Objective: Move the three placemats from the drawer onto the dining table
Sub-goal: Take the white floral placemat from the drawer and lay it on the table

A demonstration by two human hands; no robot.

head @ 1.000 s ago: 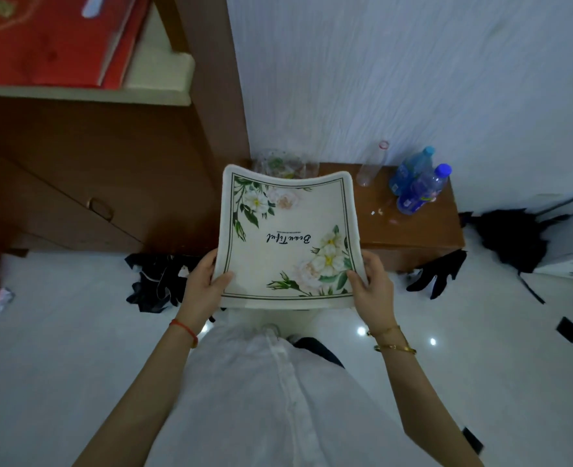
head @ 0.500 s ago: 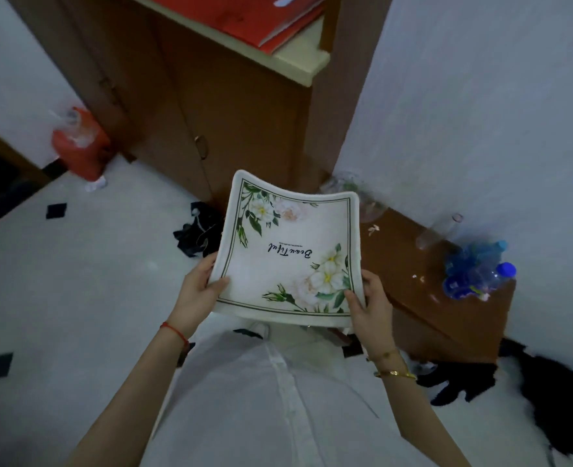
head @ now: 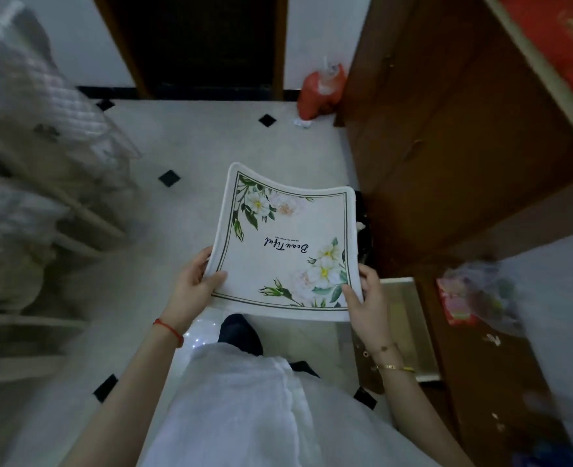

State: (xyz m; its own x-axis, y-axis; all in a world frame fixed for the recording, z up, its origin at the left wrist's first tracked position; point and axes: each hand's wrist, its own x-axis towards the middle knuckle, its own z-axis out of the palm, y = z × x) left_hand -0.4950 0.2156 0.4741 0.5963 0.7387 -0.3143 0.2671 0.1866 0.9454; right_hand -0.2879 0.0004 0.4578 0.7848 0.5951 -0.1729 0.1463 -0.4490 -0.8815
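A white placemat (head: 288,244) with printed flowers and dark script lies flat between both hands at waist height, its far edge curling up. Whether more mats lie under it I cannot tell. My left hand (head: 194,284) grips its near left corner, thumb on top. My right hand (head: 366,298) holds the near right corner. An open pale drawer (head: 410,325) sticks out of the low brown cabinet (head: 490,372) just right of my right hand. The dining table is not in view.
A tall brown wardrobe (head: 447,146) stands on the right with red items on a shelf. A red bag (head: 319,92) sits by a dark doorway (head: 204,42) ahead. Blurred pale furniture (head: 32,163) fills the left. White tiled floor (head: 211,139) stretches ahead.
The view has swung left, away from the white wall and bottles toward the doorway and floor. Both hands keep the same hold on the placemat.
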